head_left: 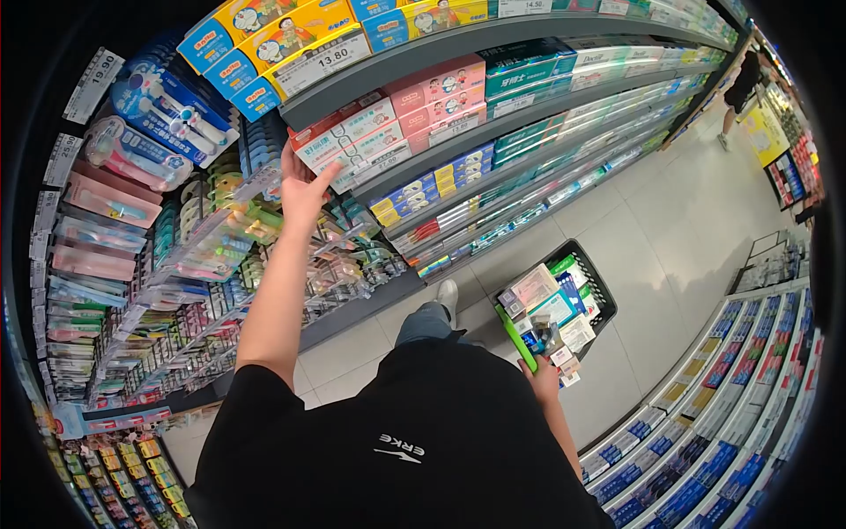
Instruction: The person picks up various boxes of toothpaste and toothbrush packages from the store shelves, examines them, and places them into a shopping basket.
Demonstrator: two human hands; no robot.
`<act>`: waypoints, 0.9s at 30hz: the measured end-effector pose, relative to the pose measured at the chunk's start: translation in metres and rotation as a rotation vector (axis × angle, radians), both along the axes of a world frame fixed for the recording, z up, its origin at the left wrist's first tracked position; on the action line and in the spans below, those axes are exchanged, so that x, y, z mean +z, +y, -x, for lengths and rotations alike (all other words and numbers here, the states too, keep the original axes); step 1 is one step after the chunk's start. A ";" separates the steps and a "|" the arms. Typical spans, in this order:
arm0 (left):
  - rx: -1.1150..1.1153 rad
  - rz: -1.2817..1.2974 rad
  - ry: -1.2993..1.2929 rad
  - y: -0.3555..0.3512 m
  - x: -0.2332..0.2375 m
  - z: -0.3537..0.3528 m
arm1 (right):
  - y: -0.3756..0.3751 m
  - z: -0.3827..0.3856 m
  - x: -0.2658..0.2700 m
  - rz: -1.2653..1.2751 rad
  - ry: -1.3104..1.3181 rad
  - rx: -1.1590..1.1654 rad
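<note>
Left hand (301,189) is seen raised at the end of an outstretched arm, its fingers spread and the thumb held out to the side, with the palm laid against a row of white-and-red boxes (357,141) at the front of a grey shelf (414,145). No box is closed in by the fingers; whether one has been lifted clear of the row cannot be told. Just above, yellow-and-blue boxes (264,40) are stacked behind a price label (322,60) marked 13.80, and toothbrush packs (167,115) are hung to the left of the hand. Right hand (544,381) is held low beside the body, its fingers curled tight around the green handle (515,339) of a black shopping basket (604,295). The basket is carried just above the pale tiled floor (670,229) and is filled with small boxes and packets (551,300). One shoe (448,295) is shown on the floor between the shelving and the basket. Another person (745,84) is seen standing far down the aisle, well apart.
</note>
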State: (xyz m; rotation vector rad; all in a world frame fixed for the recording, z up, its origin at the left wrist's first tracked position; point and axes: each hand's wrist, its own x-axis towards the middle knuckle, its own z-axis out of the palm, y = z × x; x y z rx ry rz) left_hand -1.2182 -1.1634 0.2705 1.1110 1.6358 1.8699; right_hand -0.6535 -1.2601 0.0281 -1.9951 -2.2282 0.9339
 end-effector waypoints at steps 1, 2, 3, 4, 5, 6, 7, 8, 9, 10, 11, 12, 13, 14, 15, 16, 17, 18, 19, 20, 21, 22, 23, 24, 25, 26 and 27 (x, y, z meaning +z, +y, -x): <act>-0.021 -0.012 -0.008 0.000 -0.002 0.003 | -0.001 0.001 0.001 0.010 -0.009 -0.006; -0.035 -0.031 -0.018 0.000 -0.005 0.006 | -0.001 0.002 0.002 0.011 -0.016 -0.009; -0.050 -0.049 -0.027 0.001 -0.008 0.009 | -0.001 0.003 0.002 0.012 -0.022 -0.013; -0.065 -0.067 -0.036 0.002 -0.010 0.011 | -0.001 0.004 0.002 0.014 -0.027 -0.017; -0.067 -0.061 -0.032 0.002 -0.012 0.012 | -0.002 0.004 0.003 0.005 -0.024 -0.022; -0.068 -0.056 -0.027 0.002 -0.013 0.014 | -0.003 0.004 0.003 -0.004 -0.020 -0.025; -0.067 -0.050 -0.020 0.002 -0.013 0.014 | -0.003 0.004 0.003 -0.013 -0.014 -0.026; -0.070 -0.023 -0.038 0.002 -0.011 0.015 | -0.003 0.005 0.002 -0.014 -0.015 -0.029; -0.073 0.004 -0.055 0.001 -0.008 0.014 | -0.003 0.005 0.002 -0.016 -0.016 -0.032; -0.066 0.010 -0.046 0.000 -0.007 0.013 | -0.003 0.005 0.003 -0.017 -0.018 -0.035; -0.059 0.016 -0.037 0.000 -0.005 0.012 | -0.003 0.006 0.004 -0.008 -0.032 -0.033; -0.043 0.003 0.002 0.001 -0.003 0.007 | 0.000 0.004 0.008 0.003 -0.042 -0.031; -0.029 -0.010 0.042 0.002 -0.001 0.001 | 0.001 0.003 0.011 0.014 -0.051 -0.032; -0.006 -0.061 0.089 -0.013 -0.016 0.011 | -0.009 0.015 0.004 -0.009 -0.063 -0.040; 0.022 -0.085 0.157 -0.017 -0.015 0.001 | -0.007 0.013 0.005 -0.003 -0.055 -0.042; 0.048 -0.109 0.223 -0.021 -0.014 -0.012 | -0.005 0.011 0.007 0.002 -0.048 -0.045; 0.150 -0.068 0.226 -0.028 -0.013 -0.027 | -0.004 0.009 0.010 0.003 -0.033 -0.051; 0.252 -0.028 0.228 -0.039 -0.013 -0.043 | -0.004 0.009 0.013 0.002 -0.019 -0.057; 0.288 -0.007 0.256 -0.050 -0.015 -0.062 | -0.004 0.010 0.014 -0.005 -0.008 -0.065; 0.323 0.014 0.285 -0.059 -0.016 -0.082 | -0.004 0.011 0.014 0.001 -0.005 -0.058; 0.236 0.014 0.441 -0.060 -0.014 -0.100 | -0.001 0.008 0.014 0.005 -0.004 -0.052; 0.152 0.012 0.593 -0.058 -0.006 -0.117 | 0.000 0.008 0.016 0.008 -0.007 -0.042; 0.085 -0.067 0.855 -0.045 0.009 -0.127 | -0.001 0.008 0.018 0.012 -0.002 -0.043; 0.044 -0.115 1.022 -0.026 0.026 -0.135 | -0.002 0.007 0.017 0.016 -0.009 -0.040; 0.011 -0.110 1.096 -0.004 0.034 -0.134 | -0.002 0.007 0.013 0.018 -0.018 -0.036; 0.031 -0.116 1.202 0.018 0.046 -0.135 | -0.002 0.007 0.012 0.020 -0.025 -0.031; 0.054 -0.125 1.309 0.041 0.060 -0.136 | 0.000 0.010 0.020 0.049 -0.026 -0.034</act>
